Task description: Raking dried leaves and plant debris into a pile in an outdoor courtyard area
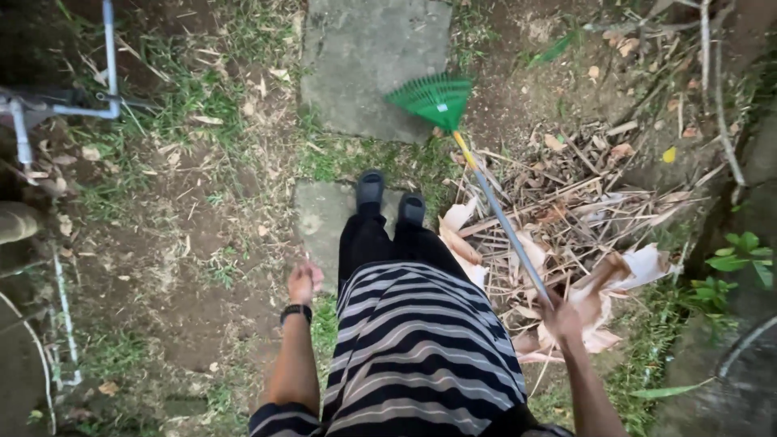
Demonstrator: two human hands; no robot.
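A person in a black-and-white striped top stands on a small stepping stone (320, 212) in a garden, seen from above, with one hand working a green leaf rake (438, 99). The right hand (560, 317) is closed around the upper end of the rake's pale metal handle, fingers wrapped tight on the shaft; the fan of green tines rests beyond the stepping stone, at the near edge of a larger paving slab (372, 61). The left hand (304, 282) hangs free beside the stepping stone, fingers loosely curled and holding nothing, a dark watch at the wrist. Right of the stepping stone lies a heap of dry palm fronds and sticks (583, 226), which the handle crosses. Left of the stone, thin white pipes (108, 57) run across bare soil and grass.

With only one hand on a long handle, the grip looks liable to twist or slip if the tines catch on the slab's edge or in rooted grass. The stiff fronds could snag the shaft or spring back toward the legs. The stepping stone is small and both black shoes (390, 197) stand at its far edge, so a hard pull may unbalance the person. A wide sweep toward the pipes risks knocking them
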